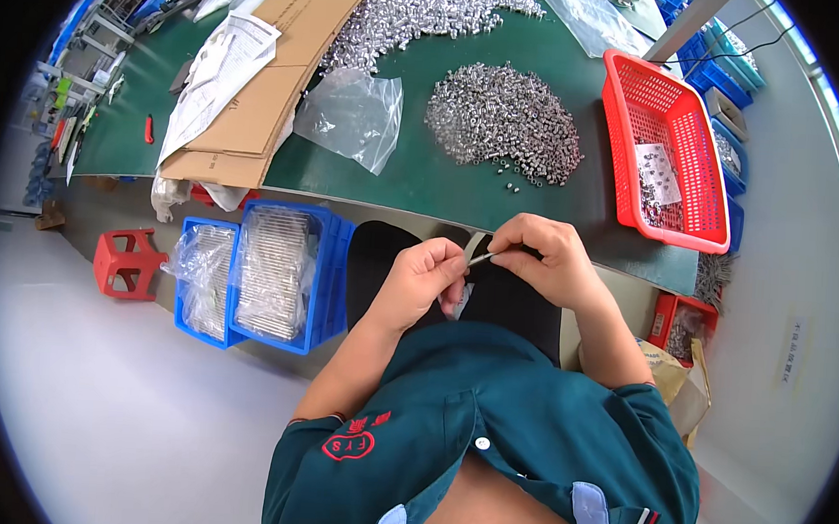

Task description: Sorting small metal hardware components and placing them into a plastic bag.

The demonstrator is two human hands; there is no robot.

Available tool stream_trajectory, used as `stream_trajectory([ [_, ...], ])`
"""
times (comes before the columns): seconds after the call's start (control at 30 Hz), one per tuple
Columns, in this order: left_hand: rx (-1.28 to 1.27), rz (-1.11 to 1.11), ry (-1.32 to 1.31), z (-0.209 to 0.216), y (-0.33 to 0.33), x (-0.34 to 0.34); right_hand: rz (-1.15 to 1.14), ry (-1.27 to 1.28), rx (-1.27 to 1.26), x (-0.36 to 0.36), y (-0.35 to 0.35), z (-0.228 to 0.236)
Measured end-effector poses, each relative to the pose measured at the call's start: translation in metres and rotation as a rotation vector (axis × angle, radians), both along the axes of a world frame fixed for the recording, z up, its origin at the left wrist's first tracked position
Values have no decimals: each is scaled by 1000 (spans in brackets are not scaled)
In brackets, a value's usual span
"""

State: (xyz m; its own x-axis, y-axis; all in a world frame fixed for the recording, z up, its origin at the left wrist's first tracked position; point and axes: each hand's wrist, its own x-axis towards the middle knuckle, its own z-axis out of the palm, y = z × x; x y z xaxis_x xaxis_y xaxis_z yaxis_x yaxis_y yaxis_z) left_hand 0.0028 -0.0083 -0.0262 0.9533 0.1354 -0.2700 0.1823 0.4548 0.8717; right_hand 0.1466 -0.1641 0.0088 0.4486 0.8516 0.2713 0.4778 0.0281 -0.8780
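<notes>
My left hand [426,279] and my right hand [550,259] meet over my lap, just below the near edge of the green table. Between their fingertips is a short, thin metallic rod-like piece [480,259]. Thumb and fingers of each hand pinch one end of it, so its exact kind is hard to make out. A little beyond my hands, a pile of small silvery metal parts [504,124] lies on the green table [405,181]. Farther back spreads a larger heap of shiny metal parts [423,20].
A red perforated basket [611,130] with small parts and a paper slip stands at the table's right edge. Left are a clear plastic bag [351,116], cardboard [257,111] and papers. Blue crates [323,285] and a red stool [127,266] stand lower left.
</notes>
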Motion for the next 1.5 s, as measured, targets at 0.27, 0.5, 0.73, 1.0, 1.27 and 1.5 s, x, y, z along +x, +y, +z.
stream_trajectory([
  [0.27, 415, 134, -37, 11, -13, -2, -62, 216, -218, -5, 0, 11],
  [0.5, 95, 56, -47, -3, -8, -3, 12, 30, -22, -3, 1, 6],
  [0.73, -120, -51, -23, -5, -4, 0, 26, 344, -128, -7, 1, 7],
  [1.0, -110, 16, -17, -7, -5, 2, -14, 548, -162, -7, -1, -10],
  [1.27, -86, 100, -7, -20, 0, -2, -331, -346, -196, 26, 12, -10],
  [1.5, -74, 149, -7, -23, 0, -3, -450, -586, -286, 46, 40, -34],
])
